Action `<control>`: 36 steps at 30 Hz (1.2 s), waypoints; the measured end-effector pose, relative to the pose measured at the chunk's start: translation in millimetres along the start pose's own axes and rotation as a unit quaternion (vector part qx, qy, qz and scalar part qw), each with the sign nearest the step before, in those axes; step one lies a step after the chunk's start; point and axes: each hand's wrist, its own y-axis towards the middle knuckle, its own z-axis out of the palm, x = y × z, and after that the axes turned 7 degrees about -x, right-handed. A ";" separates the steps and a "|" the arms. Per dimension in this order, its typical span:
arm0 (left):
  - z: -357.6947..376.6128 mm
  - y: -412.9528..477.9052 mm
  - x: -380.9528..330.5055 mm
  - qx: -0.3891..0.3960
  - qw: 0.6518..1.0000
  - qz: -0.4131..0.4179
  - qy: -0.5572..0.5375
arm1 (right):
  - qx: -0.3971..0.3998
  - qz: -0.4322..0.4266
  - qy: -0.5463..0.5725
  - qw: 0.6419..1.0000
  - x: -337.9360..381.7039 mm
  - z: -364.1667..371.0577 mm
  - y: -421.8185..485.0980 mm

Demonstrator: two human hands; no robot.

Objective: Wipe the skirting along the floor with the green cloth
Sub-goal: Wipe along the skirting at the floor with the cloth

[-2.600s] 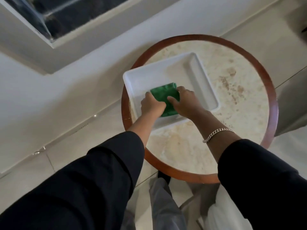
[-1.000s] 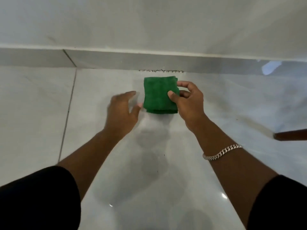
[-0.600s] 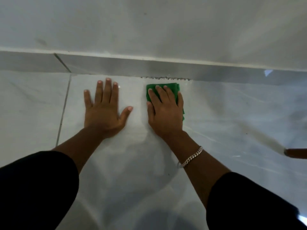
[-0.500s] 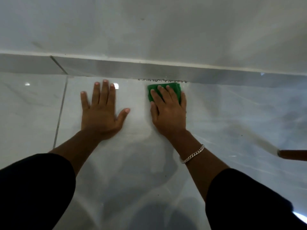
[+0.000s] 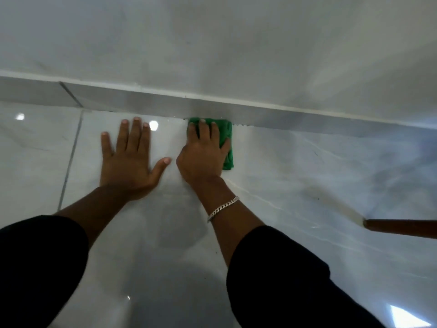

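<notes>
Folded green cloth (image 5: 227, 143): mostly covered by the flat right hand (image 5: 203, 154); only its far edge and right side show, and whether that far edge touches the grey tiled skirting strip (image 5: 142, 104) or just stops short cannot be resolved. Reddish-brown wooden bar (image 5: 399, 228): cut off by the right frame edge, identity not determinable. Both black sleeves (image 5: 40, 263) run out of the bottom edge; dark specks along the skirting base too small to identify.
</notes>
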 end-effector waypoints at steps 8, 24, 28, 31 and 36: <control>0.8 -22.3 27.4 -0.009 1.000 -0.003 -0.011 | -0.059 -0.013 -0.034 0.998 -122.0 -24.9 5.3; -0.4 -23.6 31.7 0.007 1.000 -0.008 -0.003 | 0.051 -0.122 0.011 0.991 2.0 1.4 10.3; -8.7 -28.3 66.7 0.022 0.999 0.045 -0.001 | 0.021 -0.066 -0.006 0.998 -67.3 -15.5 11.1; -10.3 -31.3 78.6 0.005 0.999 0.042 0.002 | 0.012 0.034 -0.017 0.999 -89.4 -20.9 8.6; -9.3 -27.3 67.7 -0.002 1.000 0.016 0.001 | 0.043 0.134 -0.011 0.990 -19.8 -8.8 16.0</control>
